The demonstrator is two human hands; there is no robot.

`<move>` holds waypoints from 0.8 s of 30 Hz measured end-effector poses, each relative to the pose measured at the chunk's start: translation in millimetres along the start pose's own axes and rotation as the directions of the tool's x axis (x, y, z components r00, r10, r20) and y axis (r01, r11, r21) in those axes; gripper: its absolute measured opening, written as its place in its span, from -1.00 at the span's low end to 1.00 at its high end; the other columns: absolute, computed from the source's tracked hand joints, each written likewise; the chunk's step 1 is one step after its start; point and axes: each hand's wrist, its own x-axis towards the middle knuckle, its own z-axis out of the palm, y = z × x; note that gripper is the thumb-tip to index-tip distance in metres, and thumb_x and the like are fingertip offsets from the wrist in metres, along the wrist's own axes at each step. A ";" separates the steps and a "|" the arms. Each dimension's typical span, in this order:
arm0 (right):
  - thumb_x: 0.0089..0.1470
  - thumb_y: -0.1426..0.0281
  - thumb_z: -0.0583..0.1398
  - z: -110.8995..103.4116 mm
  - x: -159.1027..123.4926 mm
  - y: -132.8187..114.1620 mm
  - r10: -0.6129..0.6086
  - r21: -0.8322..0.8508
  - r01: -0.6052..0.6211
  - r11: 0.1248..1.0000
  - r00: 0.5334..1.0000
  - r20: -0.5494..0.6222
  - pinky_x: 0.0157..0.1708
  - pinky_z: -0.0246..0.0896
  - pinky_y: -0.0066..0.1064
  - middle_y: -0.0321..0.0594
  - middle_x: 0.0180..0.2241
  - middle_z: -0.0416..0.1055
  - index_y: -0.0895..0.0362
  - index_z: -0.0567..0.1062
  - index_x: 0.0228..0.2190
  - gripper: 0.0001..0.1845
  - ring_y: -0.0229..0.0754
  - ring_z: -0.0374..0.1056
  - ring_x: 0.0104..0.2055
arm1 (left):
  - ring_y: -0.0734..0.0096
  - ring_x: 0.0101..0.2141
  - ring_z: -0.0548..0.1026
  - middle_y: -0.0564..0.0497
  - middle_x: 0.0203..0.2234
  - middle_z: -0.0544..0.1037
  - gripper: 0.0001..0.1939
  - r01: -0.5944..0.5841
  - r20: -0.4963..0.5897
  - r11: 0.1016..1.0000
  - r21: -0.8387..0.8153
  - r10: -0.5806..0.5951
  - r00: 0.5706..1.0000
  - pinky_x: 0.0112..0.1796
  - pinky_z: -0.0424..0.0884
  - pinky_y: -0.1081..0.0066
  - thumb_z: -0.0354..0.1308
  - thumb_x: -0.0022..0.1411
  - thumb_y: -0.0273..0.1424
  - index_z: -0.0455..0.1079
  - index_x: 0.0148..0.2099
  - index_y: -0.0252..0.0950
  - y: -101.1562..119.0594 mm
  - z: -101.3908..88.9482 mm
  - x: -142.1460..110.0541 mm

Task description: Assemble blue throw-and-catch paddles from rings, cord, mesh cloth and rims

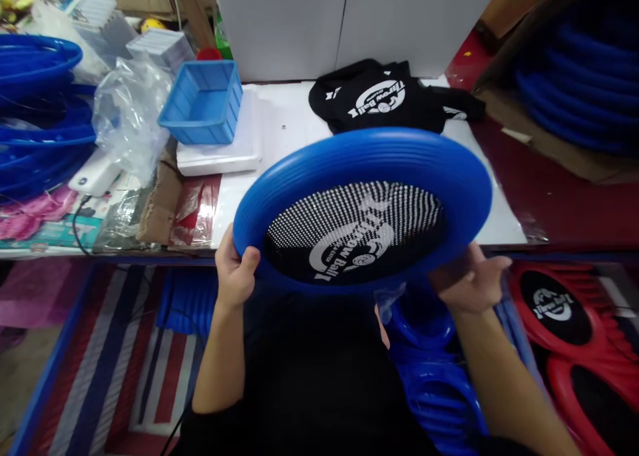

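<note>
A blue throw-ball disc (357, 210), a thick plastic ring with a black printed mesh stretched across it, is held tilted above the table's front edge. My left hand (237, 269) grips its left rim, thumb on the near side and fingers behind. At the lower right rim, my right hand (472, 283) supports the disc from below; its thumb points outward and its other fingers are partly hidden under the ring. Behind the disc, black printed mesh pieces (379, 100) lie in a pile on the white work surface (279, 126).
A light-blue bin (200, 103) stands on a white foam block at the left. Blue rings (40, 123) are piled far left, with more in a carton (579, 90) at right. Red discs (559, 309) and blue ones (439, 396) lie below. A white box (309, 30) stands behind.
</note>
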 end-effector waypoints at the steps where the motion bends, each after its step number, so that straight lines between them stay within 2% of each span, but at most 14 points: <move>1: 0.45 -0.07 -0.18 -7.6 5.5 -3.1 0.010 0.053 -0.010 0.999 1.000 0.018 -0.14 0.59 -0.02 -0.10 -0.02 0.66 -0.12 0.48 0.23 -0.34 0.07 0.64 -0.04 | 0.19 -0.19 0.57 -0.09 -0.23 0.61 -0.39 -0.020 0.022 1.000 0.017 0.020 1.000 -0.10 0.52 0.28 0.20 0.32 0.18 0.56 0.02 -0.28 4.8 0.3 1.4; 3: 0.42 -0.04 0.03 -19.2 20.2 -15.8 0.031 0.075 -0.037 0.996 0.996 0.080 -0.18 0.59 -0.10 -0.10 -0.09 0.68 -0.09 0.57 0.13 -0.48 0.07 0.65 -0.09 | 0.28 -0.32 0.51 -0.04 -0.34 0.57 -0.43 -0.047 0.126 0.998 0.050 0.041 0.991 -0.26 0.47 0.35 0.18 0.36 0.15 0.57 -0.06 -0.29 18.3 -2.8 7.9; 4: 0.38 -0.01 0.13 -21.1 28.6 -24.8 0.025 0.013 -0.026 1.000 0.994 0.103 -0.19 0.59 -0.13 -0.12 -0.09 0.68 -0.07 0.59 0.10 -0.54 0.06 0.65 -0.09 | 0.31 -0.37 0.48 -0.02 -0.39 0.55 -0.46 -0.043 0.196 0.997 0.067 0.029 0.980 -0.32 0.43 0.37 0.16 0.39 0.12 0.57 -0.09 -0.28 25.2 -4.5 12.4; 6: 0.33 0.03 0.23 -15.1 46.9 -44.6 0.069 -0.187 -0.020 0.982 0.963 0.262 -0.11 0.59 -0.12 -0.14 -0.04 0.67 -0.05 0.60 0.08 -0.57 0.05 0.63 -0.04 | 0.36 -0.43 0.41 0.02 -0.46 0.50 -0.50 -0.006 0.332 0.994 0.107 -0.030 0.943 -0.40 0.36 0.40 0.13 0.43 0.07 0.56 -0.15 -0.28 36.6 -5.1 22.8; 8: 0.28 0.05 0.29 2.0 66.0 -61.2 0.137 -0.375 0.024 0.927 0.907 0.398 -0.03 0.56 -0.12 -0.14 -0.03 0.66 -0.01 0.59 0.08 -0.56 0.04 0.61 -0.03 | 0.38 -0.46 0.37 0.04 -0.50 0.46 -0.52 0.044 0.430 0.989 0.142 -0.102 0.897 -0.42 0.32 0.40 0.14 0.43 0.05 0.53 -0.24 -0.27 42.7 -0.5 33.5; 9: 0.28 0.06 0.29 12.8 75.3 -66.5 0.150 -0.429 0.049 0.902 0.895 0.419 -0.01 0.55 -0.13 -0.15 -0.02 0.65 0.00 0.59 0.09 -0.56 0.02 0.60 -0.02 | 0.39 -0.46 0.36 0.05 -0.51 0.45 -0.52 0.072 0.465 0.986 0.148 -0.134 0.875 -0.43 0.32 0.41 0.14 0.43 0.05 0.51 -0.28 -0.26 43.9 3.0 38.4; 11: 0.31 0.07 0.26 35.0 91.7 -69.9 0.168 -0.469 0.080 0.880 0.870 0.464 0.07 0.49 -0.11 -0.12 0.04 0.63 0.05 0.58 0.11 -0.54 0.03 0.56 0.05 | 0.40 -0.45 0.36 0.05 -0.50 0.46 -0.52 0.134 0.540 0.980 0.150 -0.194 0.819 -0.43 0.31 0.41 0.15 0.42 0.04 0.47 -0.33 -0.26 43.5 10.2 46.5; 14: 0.34 0.06 0.20 62.9 106.0 -60.3 0.268 -0.468 0.043 0.883 0.772 0.577 0.03 0.46 -0.15 -0.10 0.00 0.65 0.11 0.61 0.04 -0.54 0.01 0.57 0.00 | 0.40 -0.41 0.41 0.03 -0.44 0.51 -0.54 0.222 0.643 0.958 0.181 -0.287 0.711 -0.40 0.33 0.43 0.16 0.42 0.02 0.49 -0.31 -0.27 40.0 17.0 53.1; 15: 0.34 0.06 0.19 70.0 107.2 -55.4 0.284 -0.463 0.029 0.886 0.755 0.592 0.00 0.45 -0.17 -0.10 -0.03 0.66 0.12 0.63 0.02 -0.54 0.00 0.57 -0.04 | 0.40 -0.40 0.42 0.03 -0.43 0.53 -0.54 0.237 0.658 0.953 0.189 -0.302 0.689 -0.40 0.33 0.44 0.16 0.42 0.02 0.50 -0.30 -0.28 38.9 17.9 53.5; 17: 0.34 0.08 0.20 80.6 104.3 -45.7 0.264 -0.439 0.020 0.898 0.774 0.576 -0.02 0.42 -0.20 -0.09 -0.08 0.66 0.16 0.64 -0.03 -0.55 -0.02 0.56 -0.07 | 0.42 -0.40 0.41 0.04 -0.42 0.53 -0.54 0.233 0.654 0.952 0.198 -0.306 0.692 -0.38 0.32 0.44 0.16 0.43 0.00 0.50 -0.31 -0.28 37.1 18.3 51.7; 19: 0.32 0.10 0.22 86.6 96.0 -38.4 0.219 -0.406 0.013 0.914 0.826 0.520 -0.03 0.40 -0.22 -0.12 -0.10 0.67 0.17 0.65 -0.08 -0.58 -0.02 0.56 -0.07 | 0.44 -0.41 0.39 0.05 -0.43 0.51 -0.55 0.205 0.626 0.956 0.209 -0.292 0.723 -0.37 0.29 0.44 0.16 0.43 -0.01 0.49 -0.31 -0.28 35.5 18.5 47.0; 24: 0.31 0.13 0.24 86.6 71.0 -34.7 0.203 -0.390 -0.040 0.920 0.900 0.386 -0.10 0.41 -0.28 -0.20 -0.18 0.68 0.14 0.69 -0.17 -0.64 -0.08 0.57 -0.14 | 0.43 -0.45 0.32 0.09 -0.51 0.42 -0.54 0.057 0.581 0.945 0.323 -0.245 0.776 -0.40 0.19 0.39 0.13 0.45 -0.01 0.43 -0.36 -0.24 31.9 27.9 35.3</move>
